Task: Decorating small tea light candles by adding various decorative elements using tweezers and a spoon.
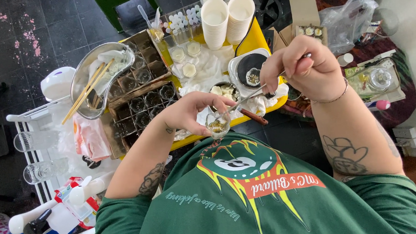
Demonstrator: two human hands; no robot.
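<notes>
The fingers point(196, 124) of the left hand point(189, 114) close around a small glass cup point(217, 125) just above the near edge of the yellow table point(257, 39), while the right hand point(305, 67) pinches a thin metal tool point(247, 98) whose tip reaches the cup. To do this well, I think the cup must stay level and the tip move gently. What the yellowish bits inside the cup are is hard to make out, and the tool's upper end is hidden in the fist.

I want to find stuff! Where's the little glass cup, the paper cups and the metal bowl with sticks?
small glass cup point(217, 124), head view, its side wall.
stacked paper cups point(215, 24), head view, left stack's side.
metal bowl point(83, 76), head view, its left rim.
</notes>
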